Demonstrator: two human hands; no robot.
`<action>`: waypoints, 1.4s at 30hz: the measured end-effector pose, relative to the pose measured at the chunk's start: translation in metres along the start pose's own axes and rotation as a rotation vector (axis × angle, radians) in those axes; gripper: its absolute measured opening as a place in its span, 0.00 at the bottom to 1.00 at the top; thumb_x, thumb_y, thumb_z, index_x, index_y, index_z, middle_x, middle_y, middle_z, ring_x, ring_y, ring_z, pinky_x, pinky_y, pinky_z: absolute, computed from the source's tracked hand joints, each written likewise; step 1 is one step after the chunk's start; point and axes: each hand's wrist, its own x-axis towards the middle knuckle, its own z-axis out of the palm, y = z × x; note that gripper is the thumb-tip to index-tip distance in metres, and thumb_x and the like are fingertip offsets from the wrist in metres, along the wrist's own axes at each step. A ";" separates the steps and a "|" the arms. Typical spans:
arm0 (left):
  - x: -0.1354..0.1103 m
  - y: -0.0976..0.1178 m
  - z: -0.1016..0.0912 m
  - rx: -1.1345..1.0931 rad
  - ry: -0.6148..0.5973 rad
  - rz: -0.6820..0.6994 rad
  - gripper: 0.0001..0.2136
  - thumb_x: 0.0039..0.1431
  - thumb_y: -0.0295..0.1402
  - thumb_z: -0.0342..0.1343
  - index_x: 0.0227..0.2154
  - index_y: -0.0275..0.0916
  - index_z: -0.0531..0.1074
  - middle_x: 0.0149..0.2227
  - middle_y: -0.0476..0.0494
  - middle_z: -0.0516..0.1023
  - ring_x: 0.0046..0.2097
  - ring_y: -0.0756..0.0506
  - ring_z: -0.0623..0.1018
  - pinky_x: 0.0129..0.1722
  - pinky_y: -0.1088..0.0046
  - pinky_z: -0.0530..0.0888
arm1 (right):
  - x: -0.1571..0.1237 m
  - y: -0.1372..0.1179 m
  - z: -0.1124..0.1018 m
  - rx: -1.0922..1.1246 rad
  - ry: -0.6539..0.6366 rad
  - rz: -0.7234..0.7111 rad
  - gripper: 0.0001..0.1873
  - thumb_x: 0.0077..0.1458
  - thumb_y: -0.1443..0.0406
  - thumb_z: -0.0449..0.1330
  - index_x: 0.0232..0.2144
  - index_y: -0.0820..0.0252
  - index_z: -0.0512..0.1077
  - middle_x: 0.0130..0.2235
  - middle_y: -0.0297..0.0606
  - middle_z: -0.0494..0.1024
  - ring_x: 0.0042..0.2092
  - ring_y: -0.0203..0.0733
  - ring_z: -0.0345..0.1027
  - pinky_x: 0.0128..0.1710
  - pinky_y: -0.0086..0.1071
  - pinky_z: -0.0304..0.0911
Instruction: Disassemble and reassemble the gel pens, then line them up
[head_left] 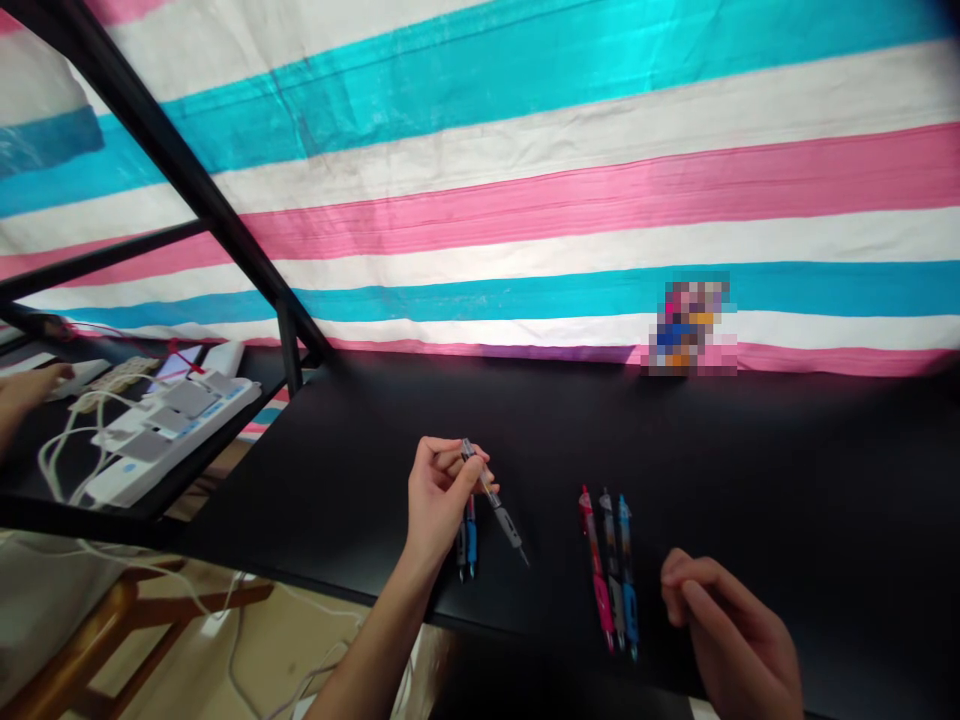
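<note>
My left hand (442,495) is shut on a grey retractable gel pen (504,522), which it holds tilted with the tip pointing down and to the right above the black tabletop (795,480). Just below that hand lie a blue pen (471,540) and a dark pen (460,552), partly hidden by my fingers. Three pens lie side by side to the right: a pink-red pen (596,570), a grey pen (613,570) and a blue pen (628,580). My right hand (716,620) rests curled and empty beside the blue one.
A pink, blue and white striped cloth (525,230) hangs behind the table, and a pixelated object (690,325) stands at the back edge. At left are a black metal frame (217,230), a co-worker's hand (30,392) and white power strips (172,435) with cables.
</note>
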 end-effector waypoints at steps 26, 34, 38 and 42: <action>0.007 0.017 0.011 -0.230 -0.098 -0.165 0.20 0.53 0.43 0.74 0.42 0.38 0.76 0.30 0.51 0.73 0.31 0.52 0.75 0.33 0.75 0.78 | -0.002 0.001 0.002 0.020 0.019 0.017 0.11 0.66 0.57 0.66 0.33 0.55 0.81 0.25 0.36 0.68 0.32 0.43 0.60 0.32 0.36 0.56; 0.023 0.048 0.026 -0.423 -0.316 -0.383 0.17 0.60 0.51 0.65 0.33 0.42 0.71 0.19 0.57 0.57 0.19 0.54 0.53 0.17 0.82 0.56 | 0.000 0.009 -0.004 0.016 -0.040 -0.015 0.10 0.68 0.61 0.64 0.33 0.56 0.80 0.25 0.36 0.69 0.32 0.43 0.62 0.31 0.34 0.57; 0.028 0.045 0.023 -0.472 -0.373 -0.504 0.24 0.62 0.51 0.55 0.17 0.42 0.59 0.17 0.57 0.48 0.18 0.54 0.48 0.15 0.79 0.54 | 0.000 0.008 -0.004 0.013 -0.050 -0.015 0.10 0.68 0.61 0.64 0.33 0.56 0.80 0.25 0.35 0.69 0.32 0.42 0.62 0.31 0.34 0.56; 0.026 0.039 0.019 -0.527 -0.365 -0.548 0.24 0.59 0.45 0.54 0.14 0.44 0.50 0.16 0.58 0.44 0.18 0.53 0.45 0.15 0.78 0.53 | 0.000 0.008 -0.005 0.011 -0.059 -0.022 0.12 0.68 0.62 0.64 0.31 0.57 0.78 0.25 0.35 0.69 0.33 0.42 0.62 0.32 0.34 0.56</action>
